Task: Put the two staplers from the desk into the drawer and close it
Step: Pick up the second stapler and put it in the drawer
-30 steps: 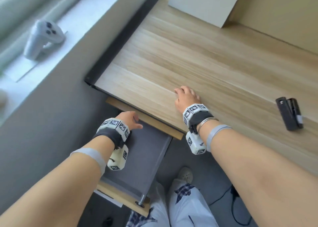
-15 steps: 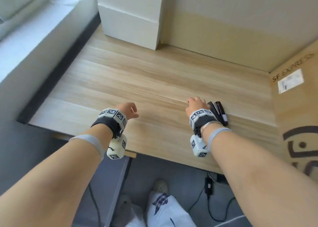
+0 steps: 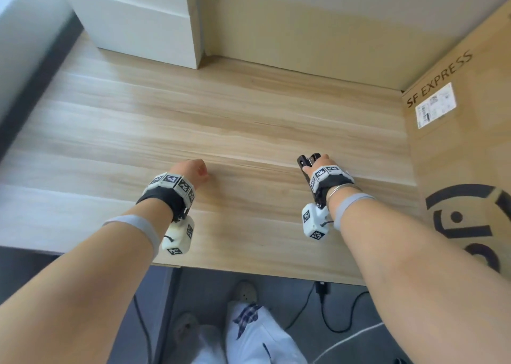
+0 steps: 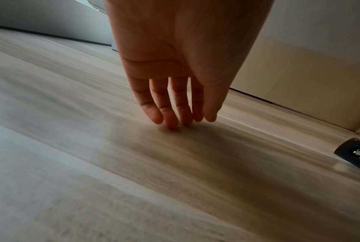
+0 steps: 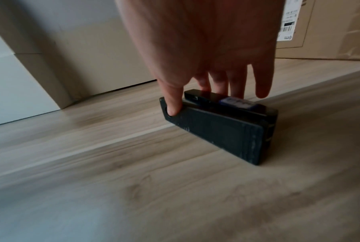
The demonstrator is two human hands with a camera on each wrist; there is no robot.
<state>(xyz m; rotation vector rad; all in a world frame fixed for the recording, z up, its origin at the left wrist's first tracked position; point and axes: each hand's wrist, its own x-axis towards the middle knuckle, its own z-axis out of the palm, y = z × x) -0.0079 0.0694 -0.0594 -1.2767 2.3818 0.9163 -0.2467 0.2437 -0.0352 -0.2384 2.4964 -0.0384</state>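
Note:
A black stapler [image 3: 305,160] lies on its side on the wooden desk [image 3: 249,109], right of centre. My right hand [image 3: 315,166] reaches down on it. In the right wrist view my thumb presses the stapler [image 5: 216,131] on its base near the front end, and my fingers [image 5: 236,86] go down behind its top, so my right hand [image 5: 188,99] pinches it. It still rests on the desk. My left hand [image 3: 193,170] is further left; its straight fingertips [image 4: 173,121] touch the bare wood. The stapler's end [image 4: 355,153] shows at that view's right edge. The drawer is out of sight.
A white box [image 3: 132,18] stands at the back left. A large cardboard box marked SF EXPRESS [image 3: 464,142] walls off the right side, close to my right hand. A beige panel [image 3: 304,32] closes the back. Cables [image 3: 320,289] and my legs are below the desk's front edge.
My view swung right, away from the open drawer. My right hand moved right to the stapler and took hold of it. My left hand rose from the drawer onto the desk.

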